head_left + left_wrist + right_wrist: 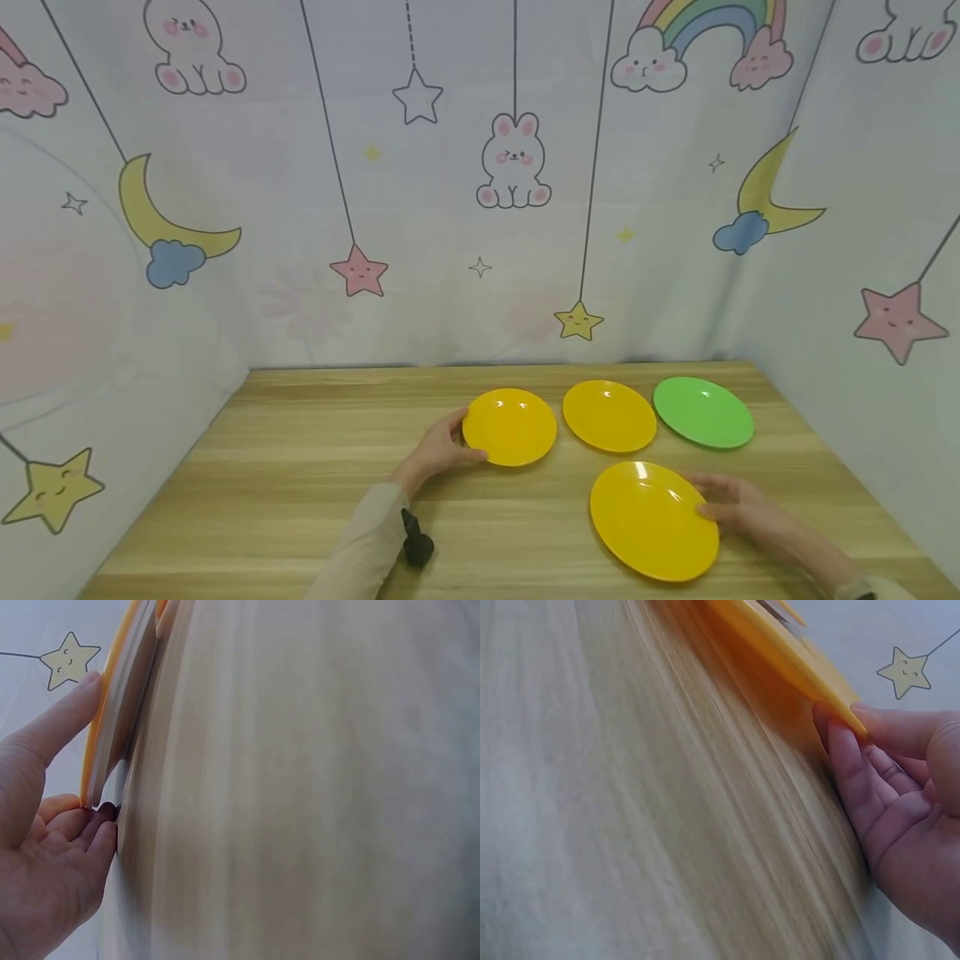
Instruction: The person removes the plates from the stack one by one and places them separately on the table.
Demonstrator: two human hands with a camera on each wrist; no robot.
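4 round, shallow plates with a smooth, glossy finish were in view, 3 yellow and 1 green. At the centre of the frame, the left hand [442, 446] held the left yellow plate [513, 427] by its left rim, thumb at the near edge and fingers curled about the side. Toward the lower right, the right hand [738, 504] pinched the near yellow plate [652, 521], its thumb over the rim and its fingertips underneath. That disc sat tilted, and the right wrist view showed a shadowed gap between its underside and the table [285, 483].

Right of centre lay the middle yellow plate [609, 417], just beside the green plate [702, 412]. White highlights shone on the upper parts of the discs.

The tabletop had a streaky, light-brown wood grain. A pale, faintly creased backdrop [442, 208] rose behind it, printed with rounded bunnies, crescent moons, puffy clouds and 5-pointed stars. At the lower left of centre, a beige sleeve [367, 542] carried a small black object [417, 546] near the cuff.
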